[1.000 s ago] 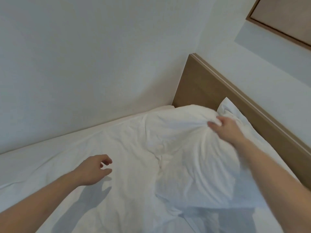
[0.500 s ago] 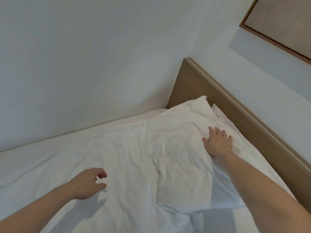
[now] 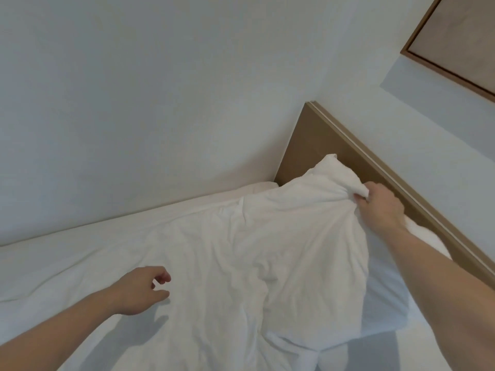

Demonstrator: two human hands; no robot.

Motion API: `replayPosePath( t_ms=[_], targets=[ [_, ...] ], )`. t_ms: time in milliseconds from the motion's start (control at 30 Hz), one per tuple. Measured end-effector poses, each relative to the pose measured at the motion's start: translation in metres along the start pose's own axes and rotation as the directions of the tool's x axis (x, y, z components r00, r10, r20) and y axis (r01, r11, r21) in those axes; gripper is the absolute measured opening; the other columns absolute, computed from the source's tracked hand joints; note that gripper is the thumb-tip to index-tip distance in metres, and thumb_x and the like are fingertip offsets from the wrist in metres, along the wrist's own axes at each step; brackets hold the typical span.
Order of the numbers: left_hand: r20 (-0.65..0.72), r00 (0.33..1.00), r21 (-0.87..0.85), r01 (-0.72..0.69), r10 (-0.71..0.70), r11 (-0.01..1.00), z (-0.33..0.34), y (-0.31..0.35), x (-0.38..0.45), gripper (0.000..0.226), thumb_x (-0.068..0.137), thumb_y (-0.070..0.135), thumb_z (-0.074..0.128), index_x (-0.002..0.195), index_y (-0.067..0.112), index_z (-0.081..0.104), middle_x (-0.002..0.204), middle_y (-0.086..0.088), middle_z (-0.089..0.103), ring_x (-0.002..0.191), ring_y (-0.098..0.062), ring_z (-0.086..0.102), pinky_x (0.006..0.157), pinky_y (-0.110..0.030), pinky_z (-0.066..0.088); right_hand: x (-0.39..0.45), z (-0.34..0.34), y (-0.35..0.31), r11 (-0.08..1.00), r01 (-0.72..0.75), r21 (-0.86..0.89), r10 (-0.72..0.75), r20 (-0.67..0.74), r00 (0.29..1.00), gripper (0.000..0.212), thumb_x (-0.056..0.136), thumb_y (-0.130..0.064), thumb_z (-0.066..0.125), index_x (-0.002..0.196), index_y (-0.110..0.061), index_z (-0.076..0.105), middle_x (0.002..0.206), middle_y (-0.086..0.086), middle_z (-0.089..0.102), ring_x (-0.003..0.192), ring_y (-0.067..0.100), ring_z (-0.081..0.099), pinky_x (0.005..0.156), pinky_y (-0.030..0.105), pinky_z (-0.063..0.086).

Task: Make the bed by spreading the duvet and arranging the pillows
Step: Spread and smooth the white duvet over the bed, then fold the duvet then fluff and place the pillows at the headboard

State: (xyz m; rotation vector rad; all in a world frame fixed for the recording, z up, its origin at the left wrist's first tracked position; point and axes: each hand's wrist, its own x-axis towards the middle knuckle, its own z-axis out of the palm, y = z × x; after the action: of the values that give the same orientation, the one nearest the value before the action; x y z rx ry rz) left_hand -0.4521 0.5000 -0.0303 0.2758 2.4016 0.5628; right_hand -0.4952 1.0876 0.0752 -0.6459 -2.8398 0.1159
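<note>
The plump white fabric pillow point(image 3: 308, 236) lies at the bed's head, against the tan wooden headboard point(image 3: 316, 140). It looks soft and light, best gripped by bunched corners. The right hand point(image 3: 380, 210) pinches its top edge; the left hand point(image 3: 139, 290) hovers, fingers loosely curled, empty, over the crumpled white duvet point(image 3: 160, 250).
</note>
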Motion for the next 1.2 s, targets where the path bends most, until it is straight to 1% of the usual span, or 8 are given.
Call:
replayPosePath(
  t_ms=[67, 167, 300, 500, 600, 767, 933, 1200],
  targets=[
    [-0.047, 0.999, 0.007, 0.009, -0.009, 1.0, -0.011, -0.001, 0.003, 0.027, 0.087, 0.045, 0.068, 0.112, 0.04, 0.06, 0.115, 0.021, 0.06, 0.098, 0.001, 0.061, 0.088, -0.022, 0.05, 0.008, 0.005, 0.005, 0.992, -0.06, -0.109, 0.054, -0.057, 0.997, 0.029, 0.094, -0.026, 0.058, 0.123, -0.025, 0.063, 0.117, 0.013, 0.06, 0.107, 0.042, 0.056, 0.09, 0.048, 0.044],
    [-0.107, 0.994, -0.008, 0.025, -0.026, 1.0, -0.018, -0.008, 0.002, 0.027, 0.088, 0.043, 0.067, 0.114, 0.04, 0.06, 0.118, 0.018, 0.059, 0.101, -0.001, 0.059, 0.091, -0.026, 0.049, -0.004, 0.024, -0.01, 0.944, -0.24, -0.226, 0.25, 0.016, 0.968, 0.068, 0.091, -0.023, 0.062, 0.153, -0.025, 0.035, 0.153, 0.019, 0.037, 0.135, 0.047, 0.034, 0.115, 0.057, 0.022],
    [-0.131, 0.986, -0.028, 0.097, -0.1, 0.995, -0.006, -0.04, -0.013, 0.032, 0.09, 0.044, 0.066, 0.121, 0.038, 0.058, 0.129, 0.013, 0.053, 0.113, -0.008, 0.057, 0.096, -0.028, 0.046, -0.069, 0.065, -0.114, 0.984, 0.172, -0.054, -0.154, 0.252, 0.956, 0.077, 0.093, -0.033, 0.061, 0.16, -0.03, 0.023, 0.167, 0.007, 0.02, 0.152, 0.037, 0.017, 0.123, 0.053, 0.013],
    [-0.164, 0.943, -0.074, 0.282, -0.291, 0.957, 0.02, -0.129, -0.088, 0.044, 0.089, 0.043, 0.065, 0.131, 0.034, 0.056, 0.144, 0.01, 0.045, 0.125, -0.011, 0.05, 0.105, -0.028, 0.041, -0.251, 0.129, -0.293, 0.815, 0.535, 0.225, -0.537, 0.642, 0.548, 0.081, 0.097, -0.041, 0.056, 0.162, -0.032, 0.009, 0.171, 0.003, 0.003, 0.157, 0.033, 0.005, 0.126, 0.051, 0.013],
    [-0.197, 0.874, -0.126, 0.426, -0.444, 0.896, 0.031, -0.181, -0.149, 0.052, 0.091, 0.044, 0.064, 0.14, 0.031, 0.052, 0.156, 0.006, 0.036, 0.138, -0.018, 0.041, 0.112, -0.032, 0.037, -0.321, 0.13, -0.374, 0.712, 0.622, 0.326, -0.636, 0.675, 0.374, 0.081, 0.098, -0.041, 0.054, 0.162, -0.031, 0.006, 0.171, 0.001, -0.004, 0.157, 0.034, -0.002, 0.125, 0.054, 0.009],
    [-0.232, 0.685, -0.284, 0.632, -0.691, 0.721, 0.055, -0.266, -0.269, 0.059, 0.092, 0.05, 0.062, 0.146, 0.031, 0.045, 0.162, 0.005, 0.026, 0.146, -0.022, 0.033, 0.115, -0.038, 0.035, -0.405, 0.114, -0.474, 0.564, 0.686, 0.46, -0.753, 0.628, 0.198, 0.08, 0.099, -0.05, 0.05, 0.162, -0.032, 0.005, 0.171, 0.0, -0.004, 0.157, 0.034, -0.002, 0.125, 0.053, 0.012],
    [-0.204, 0.556, -0.406, 0.701, -0.806, 0.586, 0.098, -0.347, -0.373, 0.062, 0.089, 0.052, 0.065, 0.144, 0.031, 0.047, 0.163, 0.004, 0.026, 0.146, -0.024, 0.034, 0.115, -0.037, 0.035, -0.471, 0.104, -0.529, 0.479, 0.733, 0.483, -0.781, 0.616, 0.104, 0.079, 0.099, -0.052, 0.048, 0.162, -0.032, 0.004, 0.171, 0.0, -0.005, 0.157, 0.034, -0.002, 0.126, 0.051, 0.012],
    [-0.151, 0.422, -0.499, 0.748, -0.894, 0.438, 0.138, -0.502, -0.498, 0.066, 0.09, 0.052, 0.064, 0.148, 0.029, 0.041, 0.165, 0.002, 0.013, 0.146, -0.027, 0.028, 0.112, -0.041, 0.038, -0.592, 0.115, -0.619, 0.46, 0.765, 0.451, -0.746, 0.664, 0.057, 0.082, 0.098, -0.055, 0.048, 0.162, -0.033, 0.002, 0.171, -0.001, -0.007, 0.157, 0.032, -0.003, 0.127, 0.046, 0.011]
  ],
)
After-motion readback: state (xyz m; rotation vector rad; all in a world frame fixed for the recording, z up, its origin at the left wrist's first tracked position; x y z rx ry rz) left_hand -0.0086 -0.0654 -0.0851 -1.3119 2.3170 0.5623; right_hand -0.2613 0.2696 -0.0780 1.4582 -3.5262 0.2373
